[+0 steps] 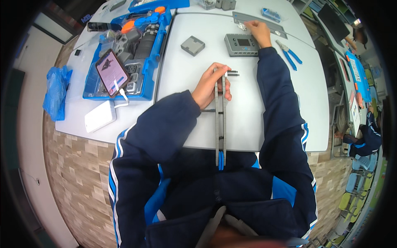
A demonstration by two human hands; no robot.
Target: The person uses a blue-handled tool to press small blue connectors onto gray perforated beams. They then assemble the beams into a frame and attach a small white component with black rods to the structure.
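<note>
My left hand (212, 85) is closed round the upper end of a long grey frame (221, 120), made of two parallel beams joined by cross pieces. Dark pins (233, 74) stick out to the right at its top, and a dark rod (208, 110) points left. Blue pieces (221, 160) sit between the beams at the near end, over my lap. Farther off, my right hand (259, 34) reaches past a grey control box with a small screen (241, 45). Its fingertips are pinched at small white parts (242, 26) by a grey strip (275, 29); what lies between them is unclear.
Blue-handled pliers (290, 55) lie right of the control box, a grey block (192, 46) left of it. A blue bin of parts (151, 62) fills the left side, with a phone (112, 72) propped on it. A white power bank (100, 116) and blue bag (57, 93) are beside it.
</note>
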